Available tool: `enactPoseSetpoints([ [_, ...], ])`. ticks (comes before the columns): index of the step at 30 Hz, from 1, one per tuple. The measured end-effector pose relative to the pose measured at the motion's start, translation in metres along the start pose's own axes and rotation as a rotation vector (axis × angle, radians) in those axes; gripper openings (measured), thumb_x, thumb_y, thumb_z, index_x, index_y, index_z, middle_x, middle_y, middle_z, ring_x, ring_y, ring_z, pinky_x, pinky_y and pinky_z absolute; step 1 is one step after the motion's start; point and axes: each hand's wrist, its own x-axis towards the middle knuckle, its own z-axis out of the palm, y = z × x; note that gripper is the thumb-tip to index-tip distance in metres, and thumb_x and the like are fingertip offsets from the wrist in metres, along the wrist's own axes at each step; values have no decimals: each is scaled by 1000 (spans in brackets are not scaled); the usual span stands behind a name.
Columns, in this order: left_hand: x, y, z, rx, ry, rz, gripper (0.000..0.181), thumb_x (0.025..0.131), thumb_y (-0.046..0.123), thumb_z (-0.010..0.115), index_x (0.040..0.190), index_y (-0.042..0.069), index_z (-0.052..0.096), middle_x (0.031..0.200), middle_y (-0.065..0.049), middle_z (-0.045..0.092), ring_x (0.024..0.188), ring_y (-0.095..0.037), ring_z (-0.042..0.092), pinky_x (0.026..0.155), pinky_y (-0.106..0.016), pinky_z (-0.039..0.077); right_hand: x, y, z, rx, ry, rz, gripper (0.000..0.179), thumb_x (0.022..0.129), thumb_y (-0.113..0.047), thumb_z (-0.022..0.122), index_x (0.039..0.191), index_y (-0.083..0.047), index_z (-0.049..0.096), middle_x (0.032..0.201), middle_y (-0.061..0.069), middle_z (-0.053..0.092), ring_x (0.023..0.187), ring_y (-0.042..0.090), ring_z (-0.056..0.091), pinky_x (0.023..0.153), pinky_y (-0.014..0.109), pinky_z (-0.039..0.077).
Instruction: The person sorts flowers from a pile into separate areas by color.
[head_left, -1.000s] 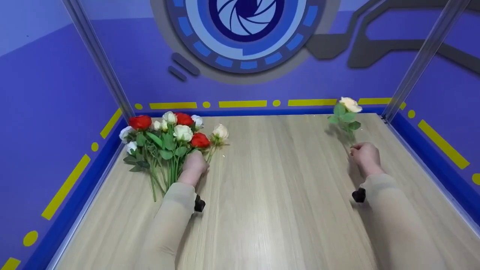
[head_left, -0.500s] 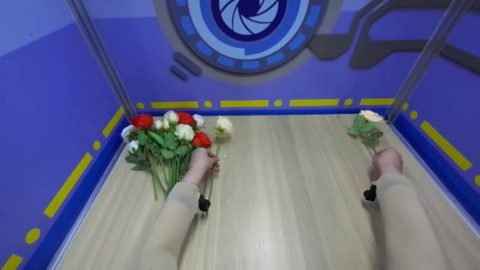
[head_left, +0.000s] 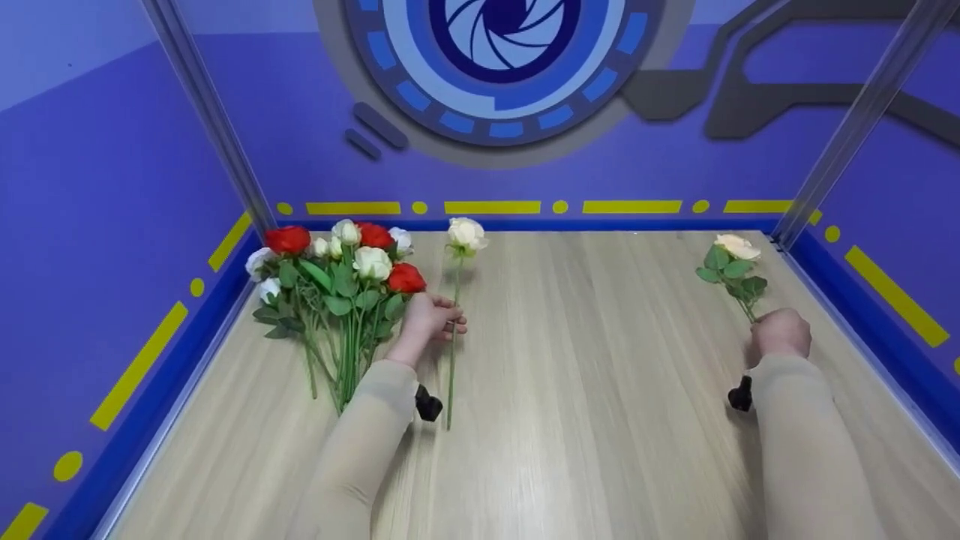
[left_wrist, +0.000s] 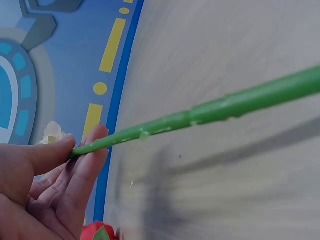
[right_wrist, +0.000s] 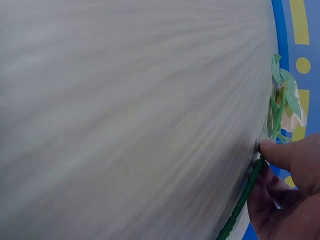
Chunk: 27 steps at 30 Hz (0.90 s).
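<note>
My left hand [head_left: 431,319] pinches the green stem of a cream rose [head_left: 466,236] between thumb and fingers. In the left wrist view the rose's stem [left_wrist: 200,117] runs from the fingertips toward the right edge, raised over its shadow. Just left of this hand lies a pile of artificial flowers, with red roses [head_left: 407,277], cream roses [head_left: 373,263] and white blooms. At the far right, my right hand [head_left: 781,332] holds a peach rose [head_left: 738,246] by its leafy stem, low over the table. The right wrist view shows thumb and fingers around that stem [right_wrist: 242,200].
The wooden table [head_left: 570,390] meets a purple-blue back wall [head_left: 622,169] with yellow dashes. Side walls with metal posts [head_left: 214,112] enclose it left and right. A small black device [head_left: 429,405] sits at the left wrist.
My left hand has drawn the cream rose rightward, away from the pile, its stem now upright in view. My right hand has carried the peach rose right and down toward the table.
</note>
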Motion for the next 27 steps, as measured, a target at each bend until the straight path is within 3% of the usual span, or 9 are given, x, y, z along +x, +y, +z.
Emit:
enactPoseSetpoints([
  [5, 3, 3, 12, -31, 3, 16, 23, 98, 5, 67, 118, -6, 65, 96, -19, 79, 78, -21, 79, 55, -24, 59, 1, 1, 2, -24, 12, -11, 37, 96, -5, 55, 129, 10, 62, 134, 36, 59, 122, 58, 55, 104, 63, 48],
  [8, 3, 4, 17, -23, -2, 27, 24, 99, 7, 66, 120, -6, 65, 98, -18, 79, 77, -19, 79, 57, -24, 59, 1, -3, 2, -47, 33, 7, 37, 94, -6, 54, 122, 15, 63, 130, 41, 58, 119, 61, 53, 99, 65, 49],
  [12, 0, 6, 22, -30, -6, 20, 26, 100, 8, 66, 122, -5, 65, 101, -19, 79, 78, -18, 79, 60, -26, 61, 0, -20, 5, -44, 105, 22, 33, 95, -9, 52, 111, 17, 64, 123, 45, 57, 115, 62, 53, 92, 67, 51],
  [15, -1, 8, 26, -43, -4, 6, 28, 99, 8, 67, 124, -5, 65, 102, -18, 79, 81, -19, 79, 64, -28, 63, 1, -41, 11, 16, 134, -38, 33, 101, -13, 53, 116, 14, 65, 123, 40, 61, 115, 56, 57, 93, 64, 51],
  [19, 0, 12, 31, -49, -4, -2, 29, 99, 10, 68, 125, -3, 67, 102, -16, 80, 81, -18, 79, 65, -29, 63, -3, -74, 24, 132, 65, -147, 36, 105, -20, 54, 127, 7, 65, 126, 31, 66, 112, 44, 64, 93, 54, 54],
  [24, 0, 16, 41, -57, -22, 8, 29, 99, 11, 69, 124, -3, 67, 101, -15, 80, 78, -16, 79, 63, -27, 62, -19, -113, 47, 257, -41, -256, 35, 104, -22, 59, 126, 3, 68, 120, 25, 71, 96, 26, 69, 76, 27, 56],
  [27, 0, 18, 46, -76, -32, 18, 29, 99, 10, 68, 124, -4, 66, 101, -16, 80, 78, -16, 79, 64, -27, 63, -35, -133, 62, 318, -114, -301, 34, 104, -23, 60, 124, 3, 69, 117, 23, 72, 90, 17, 69, 71, 19, 54],
])
